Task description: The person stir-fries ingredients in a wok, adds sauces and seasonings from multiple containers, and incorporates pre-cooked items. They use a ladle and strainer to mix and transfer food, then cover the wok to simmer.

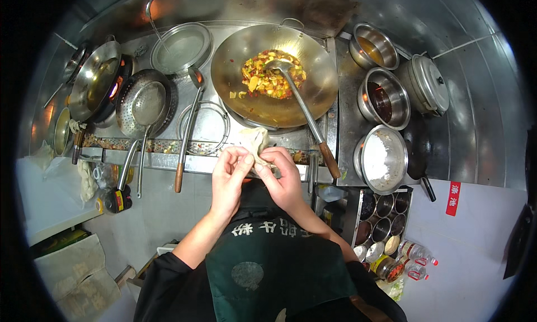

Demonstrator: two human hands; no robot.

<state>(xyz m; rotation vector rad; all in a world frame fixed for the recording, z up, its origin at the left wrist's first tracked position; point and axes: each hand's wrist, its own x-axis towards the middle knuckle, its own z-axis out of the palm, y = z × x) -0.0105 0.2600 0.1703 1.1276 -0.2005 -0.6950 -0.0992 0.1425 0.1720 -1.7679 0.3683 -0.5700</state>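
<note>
Between my two hands is a crumpled pale cloth (pixel 255 139), held up in front of the stove's front edge. My left hand (pixel 228 177) pinches it from the left with thumb and forefinger. From the other side, the fingers of my right hand (pixel 280 177) grip the same cloth. Just beyond it sits a large wok (pixel 235 70) with a chopped, red and yellow food mix (pixel 268 78) inside. A long-handled ladle (pixel 302 99) rests in the wok, its bowl on the food and its wooden handle end over the front rim.
Left of the wok lie another ladle (pixel 191 129), a wire ring (pixel 214 148), a perforated strainer (pixel 144 103) and a water basin (pixel 180 49). A second wok (pixel 94 78) stands over a flame. Steel bowls (pixel 384 99) and a lidded pot (pixel 430 83) line the right side, above seasoning tins (pixel 381 227).
</note>
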